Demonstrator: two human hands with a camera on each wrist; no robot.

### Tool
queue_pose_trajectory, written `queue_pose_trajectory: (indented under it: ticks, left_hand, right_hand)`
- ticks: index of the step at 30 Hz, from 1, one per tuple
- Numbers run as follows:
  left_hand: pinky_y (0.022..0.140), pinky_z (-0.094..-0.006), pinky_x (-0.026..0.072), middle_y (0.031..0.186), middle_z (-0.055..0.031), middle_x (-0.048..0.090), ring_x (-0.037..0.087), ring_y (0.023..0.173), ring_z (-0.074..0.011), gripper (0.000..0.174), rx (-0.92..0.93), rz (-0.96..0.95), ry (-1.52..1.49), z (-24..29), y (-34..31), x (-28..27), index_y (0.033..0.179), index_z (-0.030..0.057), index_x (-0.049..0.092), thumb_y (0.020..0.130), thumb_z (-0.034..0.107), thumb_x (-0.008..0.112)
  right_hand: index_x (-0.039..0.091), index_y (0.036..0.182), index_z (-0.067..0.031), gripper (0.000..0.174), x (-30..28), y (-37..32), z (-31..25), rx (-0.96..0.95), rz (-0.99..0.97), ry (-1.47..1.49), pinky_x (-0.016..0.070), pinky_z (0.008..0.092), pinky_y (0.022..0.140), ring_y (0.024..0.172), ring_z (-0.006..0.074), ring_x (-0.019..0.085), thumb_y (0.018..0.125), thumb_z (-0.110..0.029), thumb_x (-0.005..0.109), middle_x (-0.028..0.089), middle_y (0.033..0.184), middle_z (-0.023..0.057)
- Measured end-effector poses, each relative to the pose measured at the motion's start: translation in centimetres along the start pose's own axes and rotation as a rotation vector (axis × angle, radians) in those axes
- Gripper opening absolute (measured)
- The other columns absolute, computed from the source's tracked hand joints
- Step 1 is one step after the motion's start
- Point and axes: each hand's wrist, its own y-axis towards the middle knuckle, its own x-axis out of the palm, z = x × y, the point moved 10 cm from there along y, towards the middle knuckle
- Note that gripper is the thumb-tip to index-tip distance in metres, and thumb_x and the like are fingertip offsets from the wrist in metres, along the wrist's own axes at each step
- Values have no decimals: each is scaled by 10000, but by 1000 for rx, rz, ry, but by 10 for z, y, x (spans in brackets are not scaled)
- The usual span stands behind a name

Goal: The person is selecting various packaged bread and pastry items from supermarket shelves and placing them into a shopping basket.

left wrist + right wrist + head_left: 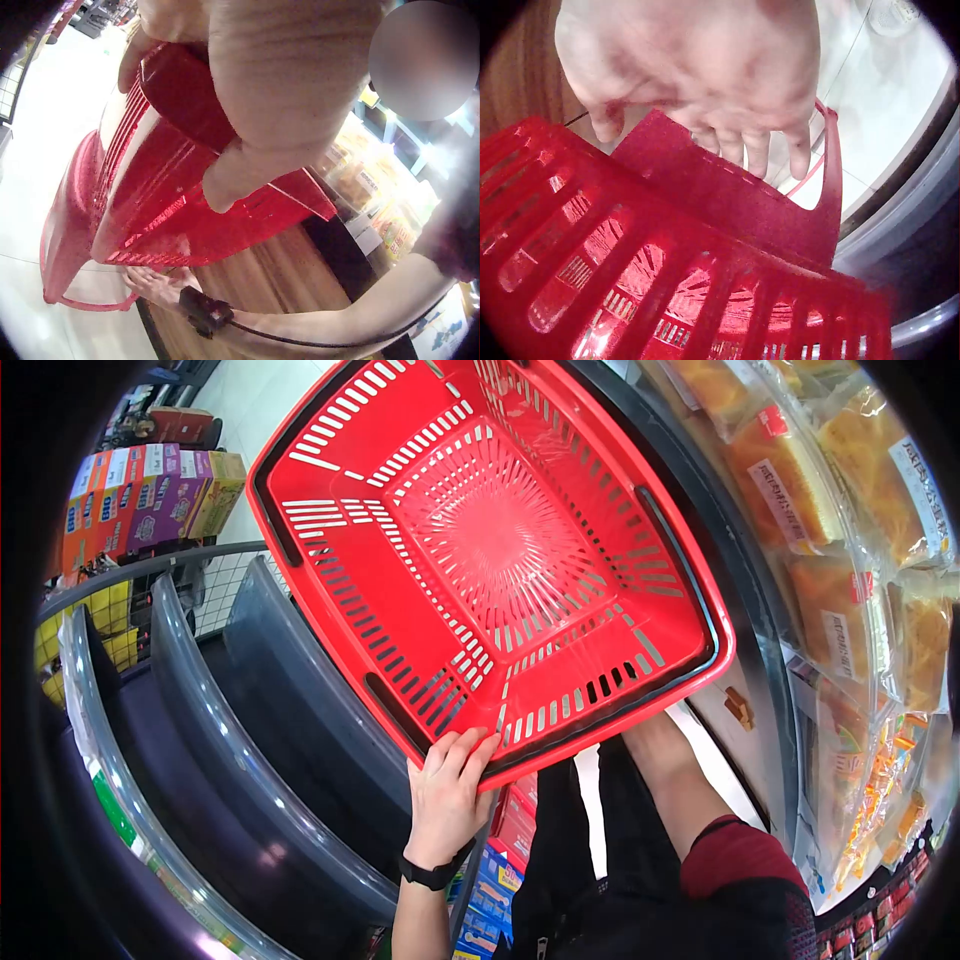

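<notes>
An upright red plastic shopping basket (490,545) with slotted walls and black strips along its rim fills the middle of the head view, holding nothing inside. My left hand (445,800), with a black band on its wrist, grips the near rim, fingers over the edge. The left wrist view shows that hand's thumb (225,180) against the basket's outer wall. Hidden below the basket in the head view, my right hand (161,285) appears at its underside in the left wrist view. Its palm (697,67) faces the basket in the right wrist view, fingers extended along the red base.
Dark tiered shelving (300,700) with curved clear fronts stands on the left. Bagged bread (785,480) lines the right display. Stacked orange and purple boxes (165,500) sit at the far left, beside pale floor (255,420). Blue packages (490,900) stand low near my legs.
</notes>
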Motion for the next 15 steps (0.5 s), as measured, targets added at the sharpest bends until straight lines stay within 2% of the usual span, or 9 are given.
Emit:
queue_pose_trajectory:
  ticks: [4, 8, 15]
  left_hand:
    - [852, -404, 383, 1122, -42, 558, 497, 1041, -255, 552, -15, 21, -11, 1, -2, -6, 1127, 110, 577, 588, 70, 691]
    - [887, -412, 382, 1095, -46, 570, 502, 1034, -257, 545, -37, 4, 13, 12, -42, 13, 1115, 112, 588, 580, 79, 690]
    - [858, -401, 392, 1069, -35, 581, 507, 1032, -239, 469, -11, 8, 24, 51, -91, 32, 1069, 121, 615, 608, 119, 699]
  right_hand:
    - [515, 1148, -138, 326, 13, 4, -13, 3, -34, -37, 487, 385, 790, 878, 224, 595, 902, -347, 471, 613, 976, 36]
    - [517, 1146, -137, 324, 7, -41, 20, -43, -69, -64, 488, 385, 789, 875, 224, 596, 901, -345, 471, 614, 972, 36]
    - [519, 1143, -134, 322, 17, -81, 11, -160, -85, -95, 489, 384, 786, 871, 224, 597, 901, -341, 471, 615, 964, 37]
